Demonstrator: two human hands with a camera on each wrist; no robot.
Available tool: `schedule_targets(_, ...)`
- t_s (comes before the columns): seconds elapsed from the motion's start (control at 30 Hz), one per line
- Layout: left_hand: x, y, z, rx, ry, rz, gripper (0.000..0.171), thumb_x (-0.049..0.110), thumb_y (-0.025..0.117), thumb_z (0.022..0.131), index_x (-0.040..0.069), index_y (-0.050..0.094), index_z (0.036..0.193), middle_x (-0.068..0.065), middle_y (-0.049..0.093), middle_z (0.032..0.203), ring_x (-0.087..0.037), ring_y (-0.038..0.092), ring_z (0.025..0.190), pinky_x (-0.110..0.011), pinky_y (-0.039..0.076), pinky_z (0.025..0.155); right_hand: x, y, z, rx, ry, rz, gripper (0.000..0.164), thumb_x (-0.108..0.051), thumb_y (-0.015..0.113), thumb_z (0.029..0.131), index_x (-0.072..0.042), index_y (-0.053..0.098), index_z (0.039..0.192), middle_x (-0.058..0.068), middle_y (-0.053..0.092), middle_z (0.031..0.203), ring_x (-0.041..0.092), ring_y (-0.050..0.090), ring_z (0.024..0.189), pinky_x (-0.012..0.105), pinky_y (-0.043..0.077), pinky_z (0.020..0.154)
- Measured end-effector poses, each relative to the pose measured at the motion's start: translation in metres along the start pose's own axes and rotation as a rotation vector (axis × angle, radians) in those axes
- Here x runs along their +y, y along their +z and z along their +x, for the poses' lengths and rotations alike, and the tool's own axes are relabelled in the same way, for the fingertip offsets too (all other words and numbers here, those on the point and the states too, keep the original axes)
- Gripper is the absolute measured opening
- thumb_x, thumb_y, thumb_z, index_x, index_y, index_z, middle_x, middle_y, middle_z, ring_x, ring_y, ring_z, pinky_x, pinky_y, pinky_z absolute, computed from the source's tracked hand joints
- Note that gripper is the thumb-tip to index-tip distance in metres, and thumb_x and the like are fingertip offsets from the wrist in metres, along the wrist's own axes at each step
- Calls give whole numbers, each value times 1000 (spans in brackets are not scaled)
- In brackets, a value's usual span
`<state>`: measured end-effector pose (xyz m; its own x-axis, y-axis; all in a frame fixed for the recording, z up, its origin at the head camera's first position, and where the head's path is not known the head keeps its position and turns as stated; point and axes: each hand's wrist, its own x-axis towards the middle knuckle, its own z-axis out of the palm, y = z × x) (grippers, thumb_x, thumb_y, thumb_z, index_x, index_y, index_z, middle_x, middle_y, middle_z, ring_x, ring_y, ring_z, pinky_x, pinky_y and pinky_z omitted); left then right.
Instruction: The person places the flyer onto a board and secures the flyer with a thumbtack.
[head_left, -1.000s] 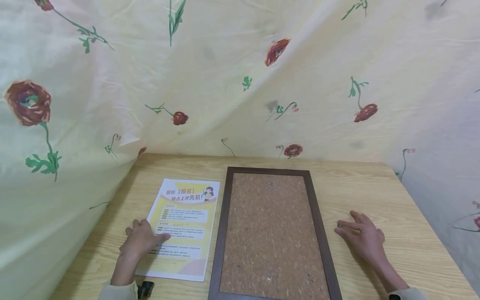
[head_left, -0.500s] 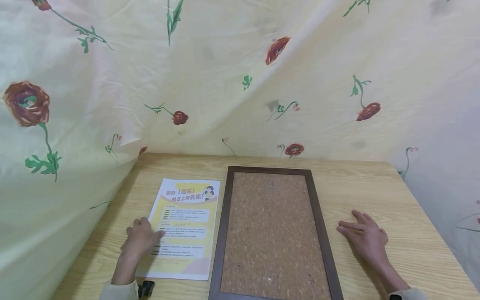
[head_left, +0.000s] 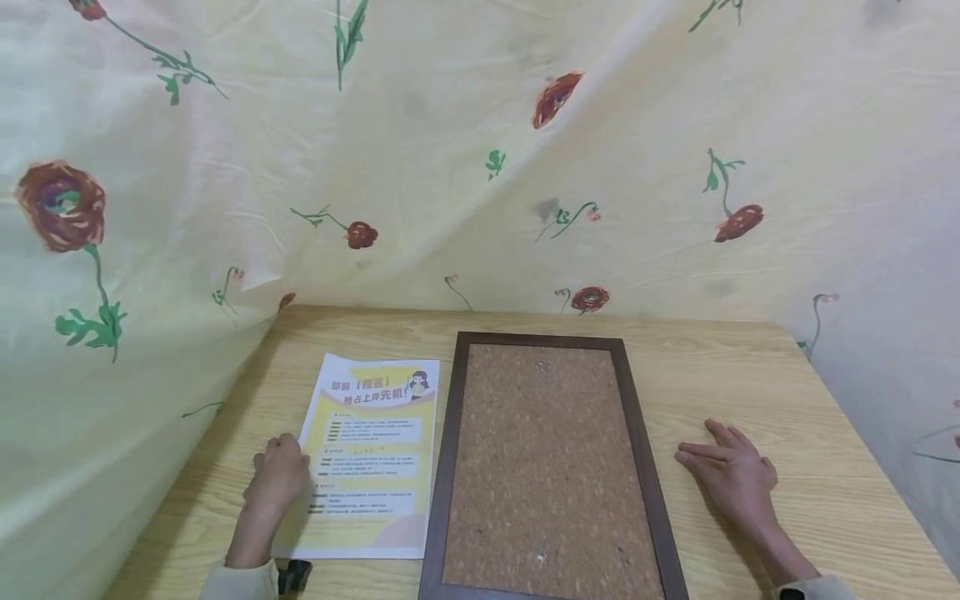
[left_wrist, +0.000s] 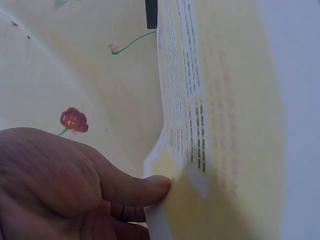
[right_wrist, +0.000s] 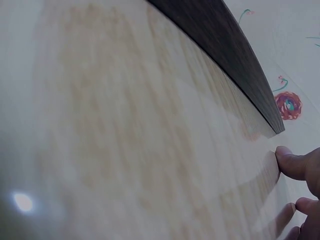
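A yellow-and-white printed flyer (head_left: 375, 533) with a cartoon figure at its top lies on the left of the table. My left hand (head_left: 276, 477) is at its left edge. In the left wrist view the thumb (left_wrist: 159, 187) presses on the printed face with the fingers curled behind, pinching the sheet (left_wrist: 240, 125), which bows upward there. A cork board (head_left: 551, 467) in a dark brown frame lies flat beside the flyer. To the board's right, my right hand (head_left: 731, 482) rests on the table, fingers loosely extended, with nothing visible held in them.
The pale wooden table (head_left: 720, 367) carries the flyer and board. A cream floral cloth (head_left: 420, 167) hangs behind the table and along both sides. The board's dark frame edge (right_wrist: 225, 55) runs near the right fingertips.
The left thumb has drawn back from the flyer's face to its edge, and the flyer has shifted slightly. A small dark thing at the right fingertips no longer shows; that hand barely moved.
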<state>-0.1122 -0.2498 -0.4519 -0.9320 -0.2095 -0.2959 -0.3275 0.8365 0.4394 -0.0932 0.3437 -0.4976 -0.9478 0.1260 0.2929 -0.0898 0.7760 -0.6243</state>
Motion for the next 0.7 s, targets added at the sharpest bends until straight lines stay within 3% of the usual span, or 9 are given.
schedule_targets(0.33, 0, -1, -1, 22, 12, -10, 30, 3, 42, 100, -22, 45, 115, -28, 50, 96, -43, 50, 87, -44, 45, 61, -2, 0, -1, 5, 18, 14, 13, -8, 82, 79, 2, 76, 85, 39, 45, 135, 58, 28, 133, 82, -3, 96)
schedule_targets(0.7, -4, -3, -6, 74, 71, -72, 25, -1, 41, 100, -21, 45, 114, -25, 54, 87, -29, 51, 70, -35, 44, 54, -2, -3, 0, -27, 55, 8, 16, -12, 80, 83, 3, 75, 86, 39, 43, 138, 57, 26, 135, 81, -4, 98)
